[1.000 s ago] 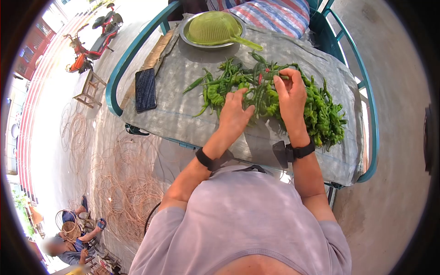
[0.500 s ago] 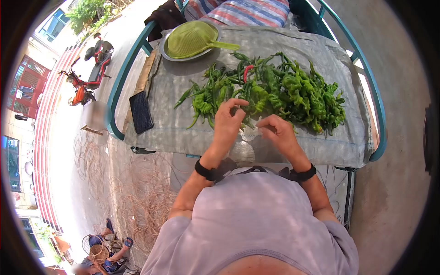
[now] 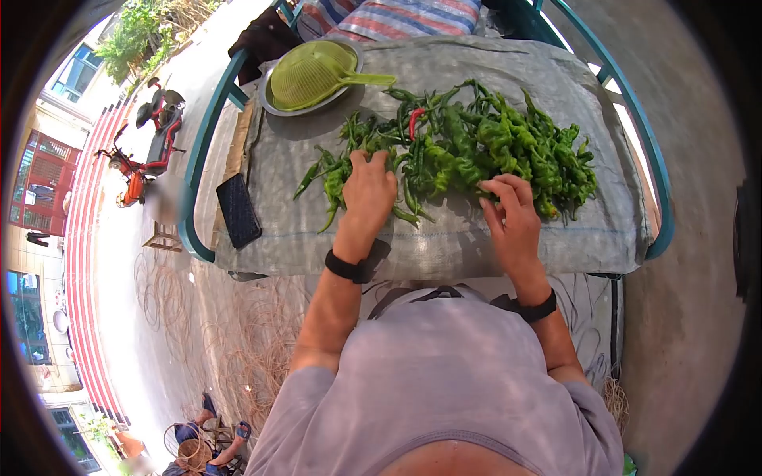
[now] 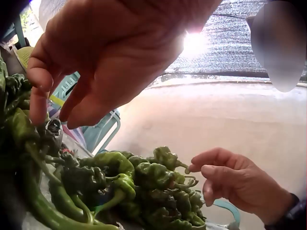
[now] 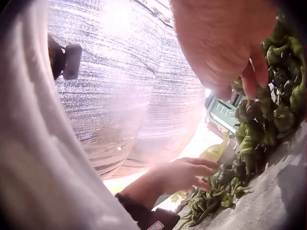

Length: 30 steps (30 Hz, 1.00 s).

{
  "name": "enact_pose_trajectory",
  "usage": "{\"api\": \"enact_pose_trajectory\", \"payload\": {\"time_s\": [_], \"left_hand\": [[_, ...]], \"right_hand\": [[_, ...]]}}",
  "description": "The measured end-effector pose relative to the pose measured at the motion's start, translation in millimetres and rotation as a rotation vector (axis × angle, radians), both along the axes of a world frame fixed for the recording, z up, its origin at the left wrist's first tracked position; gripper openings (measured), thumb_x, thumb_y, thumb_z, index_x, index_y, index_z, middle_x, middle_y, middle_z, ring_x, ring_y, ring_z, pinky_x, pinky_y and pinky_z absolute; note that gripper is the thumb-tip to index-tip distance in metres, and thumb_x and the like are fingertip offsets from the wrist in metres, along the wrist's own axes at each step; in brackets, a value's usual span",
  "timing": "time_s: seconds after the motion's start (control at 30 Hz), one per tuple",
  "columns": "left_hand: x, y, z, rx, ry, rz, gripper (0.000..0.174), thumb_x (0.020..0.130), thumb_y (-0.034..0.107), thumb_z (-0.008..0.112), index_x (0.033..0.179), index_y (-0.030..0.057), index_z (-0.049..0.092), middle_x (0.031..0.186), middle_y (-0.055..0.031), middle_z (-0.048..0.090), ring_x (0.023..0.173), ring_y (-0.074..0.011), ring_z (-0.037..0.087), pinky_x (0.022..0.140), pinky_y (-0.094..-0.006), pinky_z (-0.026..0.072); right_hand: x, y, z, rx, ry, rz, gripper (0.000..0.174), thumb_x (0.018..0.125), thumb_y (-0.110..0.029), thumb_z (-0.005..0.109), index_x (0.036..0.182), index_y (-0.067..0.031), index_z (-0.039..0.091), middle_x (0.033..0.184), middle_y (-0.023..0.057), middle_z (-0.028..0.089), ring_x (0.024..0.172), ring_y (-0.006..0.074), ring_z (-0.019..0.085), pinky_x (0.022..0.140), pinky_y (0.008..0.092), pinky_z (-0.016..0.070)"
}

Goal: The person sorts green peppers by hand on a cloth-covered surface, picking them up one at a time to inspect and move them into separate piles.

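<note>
A heap of green peppers [image 3: 508, 139] spreads over the grey woven sheet [image 3: 444, 254], with one red pepper [image 3: 416, 123] near its back. My left hand [image 3: 369, 194] reaches over the smaller left cluster [image 3: 333, 170], its fingers pointing down among the peppers; in the left wrist view those fingertips are right at a long green pepper [image 4: 36, 191]. To the right, my right hand [image 3: 514, 218] is at the heap's front edge, thumb and forefinger apart. The left wrist view shows the right hand's fingertips [image 4: 191, 168] at the stem of a wrinkled pepper [image 4: 165, 157].
A yellow-green strainer [image 3: 313, 75] lies upside down in a metal basin [image 3: 353, 91] at the back left. A dark phone [image 3: 238, 210] rests near the left edge. Teal metal rails [image 3: 208, 143] flank the surface, and a striped bag [image 3: 413, 17] sits behind.
Both hands came together in front of the heap, then moved apart: the left toward the left cluster, the right toward the heap's front right. The head view has shifted.
</note>
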State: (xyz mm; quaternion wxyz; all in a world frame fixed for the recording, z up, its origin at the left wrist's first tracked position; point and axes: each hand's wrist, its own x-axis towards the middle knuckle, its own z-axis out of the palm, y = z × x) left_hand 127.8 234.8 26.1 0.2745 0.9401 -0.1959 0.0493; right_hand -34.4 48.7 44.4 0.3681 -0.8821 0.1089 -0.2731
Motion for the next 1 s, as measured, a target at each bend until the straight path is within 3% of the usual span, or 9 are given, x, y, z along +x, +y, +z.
{"api": "enact_pose_trajectory", "payload": {"time_s": [0.07,0.2,0.23,0.33,0.5,0.57,0.7,0.87,1.0], "left_hand": [[-3,3,-5,-0.016,0.017,-0.026,0.036,0.087,0.015,0.062,0.122,0.0075,0.065,0.123,-0.0209,0.053,0.101,-0.04,0.064,0.087,-0.0469,0.0517],[-8,11,8,-0.069,0.103,-0.05,0.035,0.088,0.017,0.063,0.122,0.0072,0.065,0.125,-0.0191,0.052,0.103,-0.0389,0.063,0.087,-0.0466,0.0513],[-9,16,6,-0.103,0.052,-0.072,0.031,0.088,0.015,0.064,0.118,0.0083,0.066,0.12,-0.0175,0.054,0.091,-0.0374,0.066,0.079,-0.0462,0.0531],[-9,25,11,-0.185,0.153,-0.145,0.031,0.089,0.016,0.064,0.118,0.0068,0.066,0.111,-0.0167,0.06,0.09,-0.0354,0.066,0.077,-0.0453,0.052],[-13,37,21,-0.448,0.55,-0.342,0.034,0.093,0.019,0.065,0.124,0.0054,0.064,0.095,-0.0061,0.065,0.079,-0.0137,0.059,0.071,-0.0294,0.0505],[-12,38,14,-0.543,0.637,-0.451,0.032,0.095,0.02,0.063,0.123,0.0033,0.063,0.094,-0.0023,0.063,0.075,-0.0079,0.057,0.066,-0.026,0.0498],[-10,39,11,-0.634,0.763,-0.535,0.032,0.096,0.02,0.062,0.123,0.0036,0.063,0.093,-0.0014,0.063,0.071,-0.0082,0.057,0.066,-0.0254,0.0505],[-9,35,4,-0.519,0.798,-0.621,0.036,0.1,0.025,0.06,0.127,0.0021,0.061,0.094,-0.0014,0.065,0.069,-0.0091,0.057,0.067,-0.0246,0.0515],[-12,20,0,-0.755,0.953,-0.574,0.051,0.103,0.036,0.056,0.137,-0.0016,0.05,0.106,-0.0053,0.067,0.084,-0.0111,0.063,0.073,-0.0264,0.0523]], "right_hand": [[5,-4,-1,-0.045,0.078,-0.059,0.024,0.093,-0.016,0.067,0.116,-0.0134,0.065,0.116,0.0059,0.062,0.074,0.0266,0.067,0.065,0.0369,0.0522],[13,3,-8,-0.122,0.112,-0.131,0.021,0.094,-0.019,0.067,0.113,-0.0113,0.063,0.096,0.0084,0.068,0.073,0.0275,0.067,0.065,0.0367,0.0526],[16,4,-7,-0.107,0.186,-0.151,0.02,0.094,-0.018,0.067,0.112,-0.0101,0.063,0.092,0.0087,0.068,0.072,0.0265,0.068,0.065,0.0358,0.0526],[23,7,-11,0.051,0.273,-0.193,0.017,0.095,-0.018,0.066,0.107,-0.0067,0.062,0.085,0.0096,0.07,0.07,0.0233,0.069,0.064,0.0334,0.0526],[30,21,-25,0.442,-0.009,-0.198,0.016,0.097,-0.018,0.065,0.101,-0.0029,0.061,0.085,0.0092,0.07,0.072,0.0159,0.071,0.064,0.0308,0.0523],[33,30,-26,0.304,-0.043,-0.185,0.015,0.097,-0.018,0.065,0.098,-0.0027,0.061,0.084,0.0088,0.07,0.071,0.0151,0.07,0.064,0.0295,0.052],[35,38,-17,-0.053,0.086,-0.256,0.014,0.097,-0.016,0.065,0.097,-0.0024,0.061,0.081,0.0081,0.069,0.068,0.0127,0.067,0.063,0.0268,0.0513],[35,46,-2,0.309,0.016,-0.264,0.011,0.099,-0.014,0.064,0.1,-0.0026,0.061,0.083,0.0067,0.071,0.065,0.0103,0.065,0.059,0.0236,0.0497],[38,64,3,0.378,-0.158,-0.149,0.01,0.099,-0.011,0.064,0.102,-0.0018,0.062,0.087,0.0057,0.072,0.066,0.0087,0.065,0.057,0.0215,0.0485]]}}
